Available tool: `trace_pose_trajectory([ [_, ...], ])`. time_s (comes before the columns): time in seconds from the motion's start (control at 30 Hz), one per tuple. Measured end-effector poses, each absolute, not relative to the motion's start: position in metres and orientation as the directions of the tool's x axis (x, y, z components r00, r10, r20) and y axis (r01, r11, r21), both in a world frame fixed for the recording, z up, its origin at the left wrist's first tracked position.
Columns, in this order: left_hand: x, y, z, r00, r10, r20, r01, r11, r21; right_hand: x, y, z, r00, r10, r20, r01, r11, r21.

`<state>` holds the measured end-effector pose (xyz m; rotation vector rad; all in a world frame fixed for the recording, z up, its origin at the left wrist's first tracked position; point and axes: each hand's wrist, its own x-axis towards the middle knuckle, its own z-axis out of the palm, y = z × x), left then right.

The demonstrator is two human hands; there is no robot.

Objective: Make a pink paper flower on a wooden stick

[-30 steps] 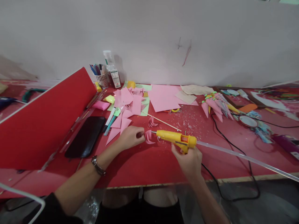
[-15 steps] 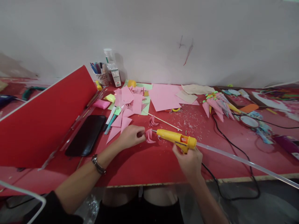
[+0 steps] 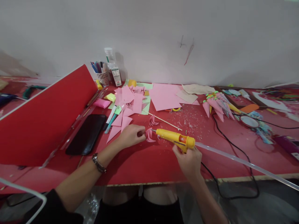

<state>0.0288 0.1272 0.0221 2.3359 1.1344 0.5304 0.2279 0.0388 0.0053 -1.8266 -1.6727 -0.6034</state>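
My right hand is wrapped round the handle of a yellow glue gun, which points left. A long clear glue stick runs out of its back. At the nozzle is a curled, fringed pink paper piece; the metal tip touches or nearly touches its upper edge. The fingers of my left hand are pinched at the left side of this piece, with the fingertips partly hidden. A second fringed pink curl lies just behind it, by a thin wooden stick.
Cut pink paper, pink sheets and markers lie beyond my hands. At left are a black phone and a leaning red board. Pink cones and a black cord are at right.
The glue gun has shifted very slightly left, its nozzle staying by the paper curl. My left hand stays in almost the same place.
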Motion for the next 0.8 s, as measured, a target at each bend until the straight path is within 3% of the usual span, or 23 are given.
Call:
trace_pose_trajectory([
  [0.17, 0.0281, 0.1286, 0.0221, 0.574, 0.805, 0.154, 0.615, -0.547, 0.569, 0.2284, 0.0414, 0.0044, 0.071, 0.66, 0.748, 0.996, -0.012, -0.084],
  [0.8, 0.028, 0.1302, 0.022, 0.531, 0.829, 0.177, 0.643, -0.53, 0.554, 0.2289, 0.0407, 0.0033, 0.142, 0.761, 0.633, 0.988, -0.067, -0.141],
])
